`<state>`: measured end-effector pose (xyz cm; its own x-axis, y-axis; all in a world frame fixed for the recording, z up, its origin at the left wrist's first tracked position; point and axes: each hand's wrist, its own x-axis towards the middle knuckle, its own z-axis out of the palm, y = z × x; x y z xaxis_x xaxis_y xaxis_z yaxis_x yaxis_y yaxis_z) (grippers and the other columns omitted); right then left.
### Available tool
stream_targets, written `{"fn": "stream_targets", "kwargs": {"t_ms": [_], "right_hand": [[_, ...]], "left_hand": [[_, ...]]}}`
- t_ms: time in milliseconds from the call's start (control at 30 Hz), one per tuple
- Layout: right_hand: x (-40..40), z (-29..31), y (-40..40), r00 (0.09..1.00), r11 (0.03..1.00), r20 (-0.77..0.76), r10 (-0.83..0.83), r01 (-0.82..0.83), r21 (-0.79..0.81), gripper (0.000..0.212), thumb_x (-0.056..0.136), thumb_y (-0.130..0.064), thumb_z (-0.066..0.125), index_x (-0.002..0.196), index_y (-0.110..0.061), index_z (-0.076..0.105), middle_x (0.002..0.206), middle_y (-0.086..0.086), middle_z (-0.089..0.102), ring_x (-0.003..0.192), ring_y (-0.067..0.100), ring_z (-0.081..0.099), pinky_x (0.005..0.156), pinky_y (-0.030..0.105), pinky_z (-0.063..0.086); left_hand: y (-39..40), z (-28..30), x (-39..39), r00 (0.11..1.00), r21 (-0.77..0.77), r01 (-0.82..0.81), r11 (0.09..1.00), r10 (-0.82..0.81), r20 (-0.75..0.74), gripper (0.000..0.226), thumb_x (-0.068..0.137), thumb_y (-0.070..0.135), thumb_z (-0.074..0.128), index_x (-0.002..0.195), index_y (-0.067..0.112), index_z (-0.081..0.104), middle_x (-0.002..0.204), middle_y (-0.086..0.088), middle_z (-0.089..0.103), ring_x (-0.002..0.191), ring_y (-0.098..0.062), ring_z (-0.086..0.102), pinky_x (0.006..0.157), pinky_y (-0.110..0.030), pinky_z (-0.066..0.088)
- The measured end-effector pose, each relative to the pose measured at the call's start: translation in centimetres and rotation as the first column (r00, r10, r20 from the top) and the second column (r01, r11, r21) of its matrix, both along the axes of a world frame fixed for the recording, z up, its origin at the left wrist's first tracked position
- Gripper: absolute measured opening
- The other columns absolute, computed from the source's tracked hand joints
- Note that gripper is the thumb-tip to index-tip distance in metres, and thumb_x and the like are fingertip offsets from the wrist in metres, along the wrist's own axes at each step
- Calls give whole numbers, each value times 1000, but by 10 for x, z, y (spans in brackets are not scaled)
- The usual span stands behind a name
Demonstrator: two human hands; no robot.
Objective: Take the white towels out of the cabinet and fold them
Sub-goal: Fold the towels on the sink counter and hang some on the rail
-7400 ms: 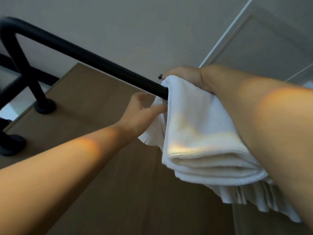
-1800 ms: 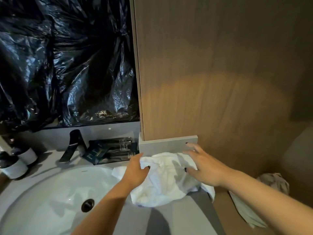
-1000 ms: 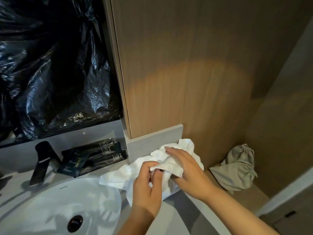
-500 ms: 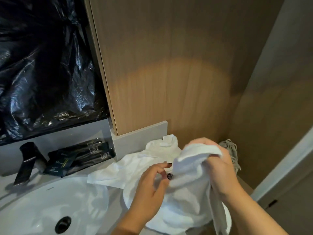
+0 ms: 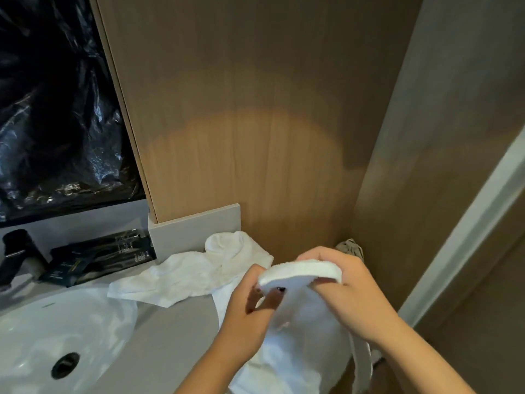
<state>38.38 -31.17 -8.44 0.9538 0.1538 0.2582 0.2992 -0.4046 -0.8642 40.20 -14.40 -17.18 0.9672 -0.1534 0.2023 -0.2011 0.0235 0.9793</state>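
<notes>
Both hands are now lifting one white towel (image 5: 298,336) off the desk (image 5: 170,336): left hand (image 5: 250,311) and right hand (image 5: 349,291) pinching its top hem, so folding's starting.

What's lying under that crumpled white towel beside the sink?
The crumpled white towel lies on the grey countertop, one corner by the white sink. Anything beneath it is hidden by the cloth.
</notes>
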Motion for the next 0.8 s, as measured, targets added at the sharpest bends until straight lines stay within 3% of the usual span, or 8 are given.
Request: {"fn": "stream_targets", "kwargs": {"t_ms": [67,133,233,400,533,633,700,800], "right_hand": [[-13,2,-20,1000,998,-22,-3,2,-55,26,82,2,65,91,-22,72,87,-9,70,85,9,64,74,27,51],[-23,1,-37,999,995,-3,-33,32,-96,29,82,-4,65,97,-29,69,91,-16,68,89,4,62,74,20,50],[-35,-2,-48,999,999,-25,38,-39,-13,25,90,-10,64,101,-32,68,96,-23,67,96,-2,61,76,10,49],[-58,-21,-53,989,988,-69,127,-120,93,23,96,-4,56,91,-17,75,89,-2,73,87,12,67,78,27,54],[-73,-35,-52,986,976,-99,135,-114,187,22,97,-13,57,79,-8,68,74,3,65,73,24,59,68,38,47],[-81,-34,-59,996,982,-13,88,-85,168,27,95,-10,59,69,-8,61,64,-5,54,65,8,49,64,27,40],[-85,-29,-70,998,992,41,40,-44,117,29,95,-11,59,67,-15,62,64,-8,57,64,2,51,61,17,40],[-88,-23,-96,986,989,113,-125,115,90,30,95,-16,61,65,-15,63,66,0,60,62,7,53,57,16,38]], "left_hand": [[-19,6,-17,995,-26,-99,995,100,23,24,82,46,64,89,24,58,79,-11,59,72,-14,57,67,-25,48],[-35,11,-33,976,-6,-204,979,204,76,20,84,49,62,79,31,55,64,6,53,58,-5,47,55,-16,40],[-49,18,-56,947,84,-297,951,282,153,11,84,42,60,80,34,54,69,10,58,59,-1,51,54,-12,41],[-62,18,-101,920,115,-379,918,360,154,10,81,45,62,81,37,58,72,13,61,63,0,54,57,-12,43],[-57,6,-129,932,165,-351,922,326,161,26,77,58,64,79,32,63,71,10,63,63,-4,53,58,-15,41],[-55,-8,-141,938,183,-344,921,327,117,37,75,60,63,68,23,60,61,3,55,57,-9,45,56,-21,36],[-55,-15,-146,943,181,-332,926,326,64,41,73,62,62,62,23,56,53,9,44,53,-5,37,53,-18,30],[-56,-21,-152,973,245,-226,943,232,4,39,81,65,64,59,33,57,55,14,46,54,0,40,54,-12,32]]}}
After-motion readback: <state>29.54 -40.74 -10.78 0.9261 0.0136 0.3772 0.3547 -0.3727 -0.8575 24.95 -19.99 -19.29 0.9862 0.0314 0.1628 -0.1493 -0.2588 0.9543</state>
